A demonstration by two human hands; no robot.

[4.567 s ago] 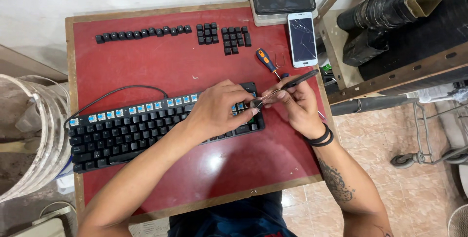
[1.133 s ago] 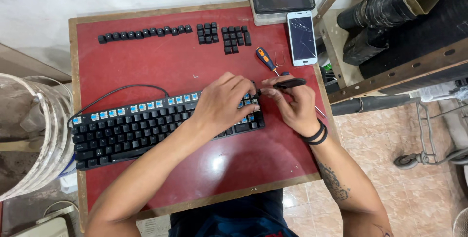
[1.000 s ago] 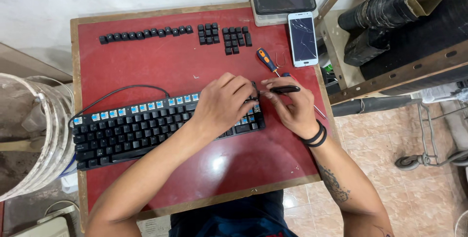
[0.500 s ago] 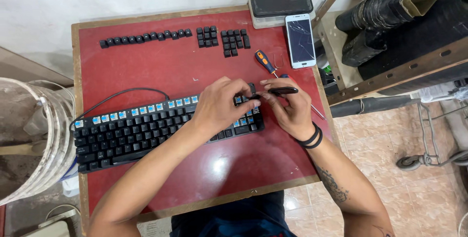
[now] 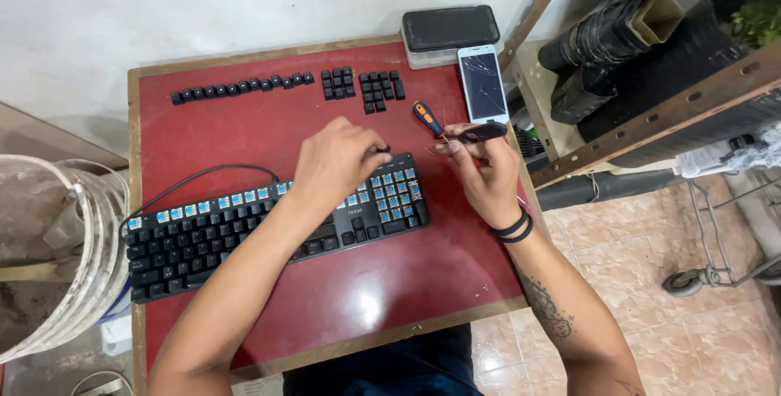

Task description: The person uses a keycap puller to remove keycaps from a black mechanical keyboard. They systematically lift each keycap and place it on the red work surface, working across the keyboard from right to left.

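1. On the red table (image 5: 244,127), the keyboard (image 5: 268,229) lies left of centre.
2. Left hand (image 5: 338,164) pinches a black keycap (image 5: 382,149) above it.
3. Right hand (image 5: 486,172) grips a dark puller (image 5: 480,131), fingers closed.

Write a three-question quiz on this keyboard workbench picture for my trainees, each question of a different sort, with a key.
1. True or false: the left hand holds a small black keycap above the keyboard.
2. What does the right hand grip? A) dark-handled puller tool B) the white phone C) the cable
3. Fill in: the removed keycaps lie in rows along the table's ____ edge.

Key: 1 true; 2 A; 3 far.
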